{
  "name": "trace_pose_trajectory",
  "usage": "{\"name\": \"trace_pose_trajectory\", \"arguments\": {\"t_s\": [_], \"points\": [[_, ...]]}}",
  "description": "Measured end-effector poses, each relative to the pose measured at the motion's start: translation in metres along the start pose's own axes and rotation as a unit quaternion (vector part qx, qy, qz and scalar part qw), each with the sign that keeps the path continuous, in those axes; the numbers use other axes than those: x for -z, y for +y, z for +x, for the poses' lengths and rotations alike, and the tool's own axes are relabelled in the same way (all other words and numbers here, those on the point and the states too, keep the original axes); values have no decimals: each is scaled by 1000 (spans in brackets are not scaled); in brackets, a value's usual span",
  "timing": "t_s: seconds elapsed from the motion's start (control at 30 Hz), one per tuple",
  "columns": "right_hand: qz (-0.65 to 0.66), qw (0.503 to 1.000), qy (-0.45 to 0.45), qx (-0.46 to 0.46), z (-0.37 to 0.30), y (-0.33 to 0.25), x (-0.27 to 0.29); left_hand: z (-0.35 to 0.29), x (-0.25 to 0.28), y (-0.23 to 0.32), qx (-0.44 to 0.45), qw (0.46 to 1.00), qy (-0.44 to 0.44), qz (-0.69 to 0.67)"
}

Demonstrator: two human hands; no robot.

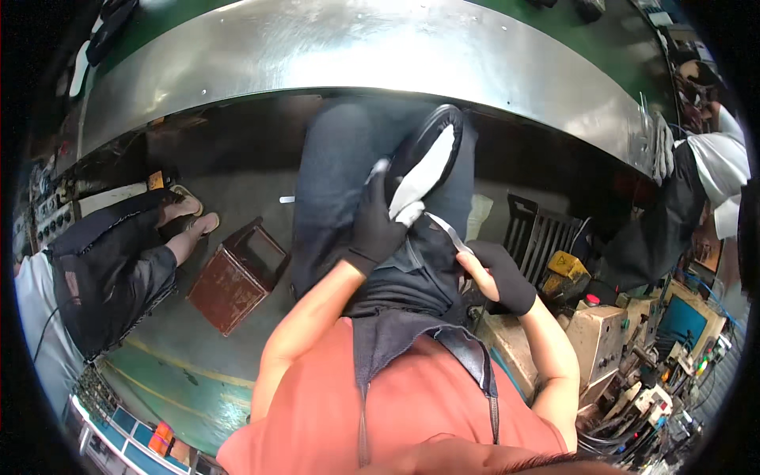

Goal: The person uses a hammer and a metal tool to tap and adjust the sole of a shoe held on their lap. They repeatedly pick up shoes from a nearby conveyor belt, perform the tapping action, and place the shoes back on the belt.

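Observation:
A black shoe [447, 131] with a white bottom facing up rests across my thighs, its toe pointing at the metal bench. My left hand [378, 226], in a dark glove with whitish fingertips, is closed around its near end. In my right hand [492, 273], gloved with the thumb bare, is a thin, flat, silvery tool [447, 229], gripped at its lower end. The tool's upper tip lies close to the near end of the shoe, beside my left fingertips. I cannot tell whether it touches the shoe.
Ahead runs a long shiny metal bench [356, 51]. A brown stool [237, 277] stands on the floor at left, near a seated person [119, 277]. To my right are a dark slatted crate [538, 233], a yellow object [564, 273] and a machine box with a red button [595, 336]. Another person [657, 229] sits at far right.

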State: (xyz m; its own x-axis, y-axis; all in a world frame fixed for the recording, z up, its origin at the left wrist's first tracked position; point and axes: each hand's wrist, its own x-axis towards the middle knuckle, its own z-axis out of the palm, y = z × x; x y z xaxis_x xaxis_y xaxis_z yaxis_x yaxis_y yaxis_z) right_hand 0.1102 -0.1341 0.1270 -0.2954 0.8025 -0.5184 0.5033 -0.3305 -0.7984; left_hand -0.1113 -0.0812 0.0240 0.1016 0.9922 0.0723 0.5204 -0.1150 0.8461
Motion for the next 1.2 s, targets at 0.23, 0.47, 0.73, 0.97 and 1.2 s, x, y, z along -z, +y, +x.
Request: {"name": "trace_pose_trajectory", "arguments": {"t_s": [0.23, 0.47, 0.73, 0.97, 1.2], "points": [[-326, 935, -136, 38, 63, -35, 16, -24, -11, -36, -2, 969, -131, -209], [-535, 764, 21, 361, 99, 3, 16, -22, -3, -30, 111, 943, -137, -283], [-496, 760, -25, 420, 111, -7, 36, -28, -35, -97, 276, 516, -69, -808], [-601, 774, -195, 47, 85, -73, 7, -21, -58, -110, 80, 963, -15, -257], [-255, 857, -169, 414, 74, -16, -25, 10, 6, -114, -147, 964, -219, 20]]}}
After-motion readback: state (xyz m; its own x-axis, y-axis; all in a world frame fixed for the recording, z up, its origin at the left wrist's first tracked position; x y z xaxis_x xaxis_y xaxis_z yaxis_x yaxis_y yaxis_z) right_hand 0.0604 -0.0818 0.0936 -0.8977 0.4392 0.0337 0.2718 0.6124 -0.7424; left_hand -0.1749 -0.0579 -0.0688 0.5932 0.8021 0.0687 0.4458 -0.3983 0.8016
